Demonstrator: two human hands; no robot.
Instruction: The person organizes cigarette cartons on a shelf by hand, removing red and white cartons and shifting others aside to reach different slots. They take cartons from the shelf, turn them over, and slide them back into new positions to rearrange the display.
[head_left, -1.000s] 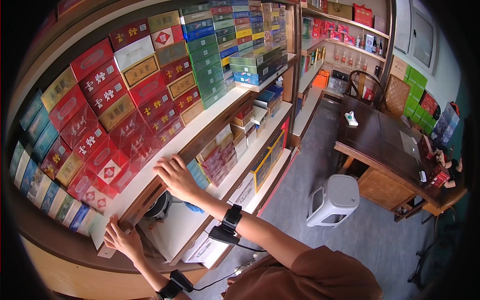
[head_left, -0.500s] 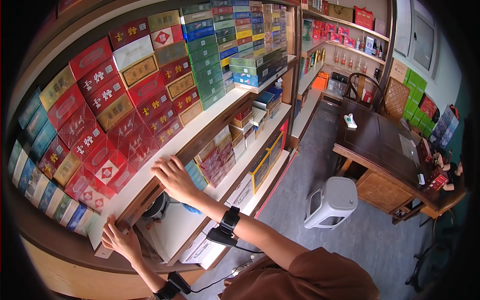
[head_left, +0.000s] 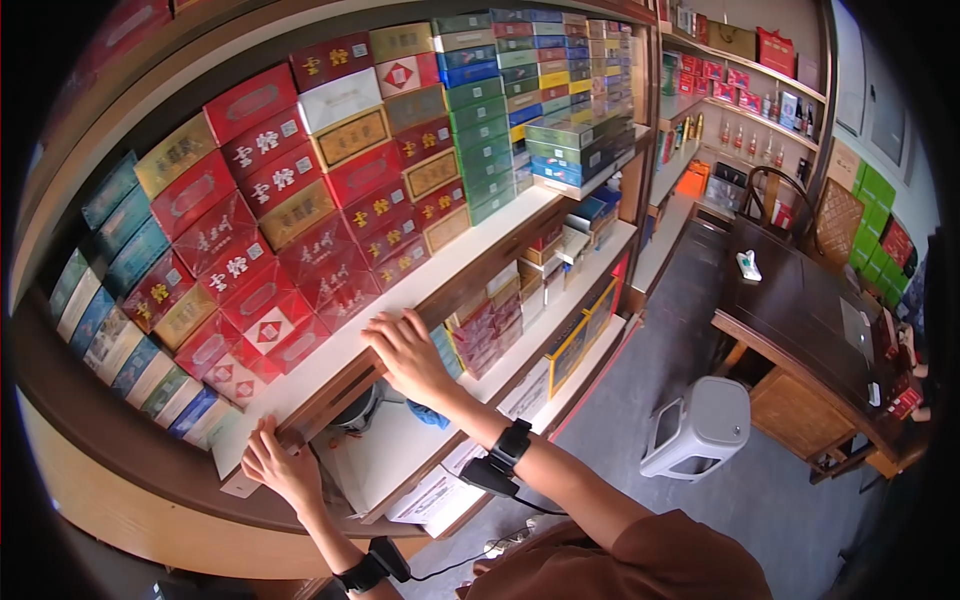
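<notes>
My left hand [head_left: 285, 468] rests at the near end of the long shelf edge [head_left: 335, 392], fingertips laid over its top. Farther along, my right hand [head_left: 408, 357] lies on that same edge with its fingers apart, and neither hand holds a pack. Stacked just above the shelf are red cigarette cartons [head_left: 330, 285], mixed with gold cartons [head_left: 182, 317]. Green cartons [head_left: 488, 150] stand farther along. Beneath my right hand is a lower compartment, where a dark round object [head_left: 358, 412] is partly hidden. Both wrists wear black straps with small devices.
Blue and white cartons [head_left: 110, 335] lean at the far left. Lower shelves hold more red cartons [head_left: 487, 335]. A grey plastic stool [head_left: 698, 425] stands on the floor, near a dark wooden desk [head_left: 800, 320]. A cable runs from the wrist devices.
The camera view has shifted, so the shelves and desk sit farther right in the picture. Both hands remain on the shelf edge, in nearly the same places.
</notes>
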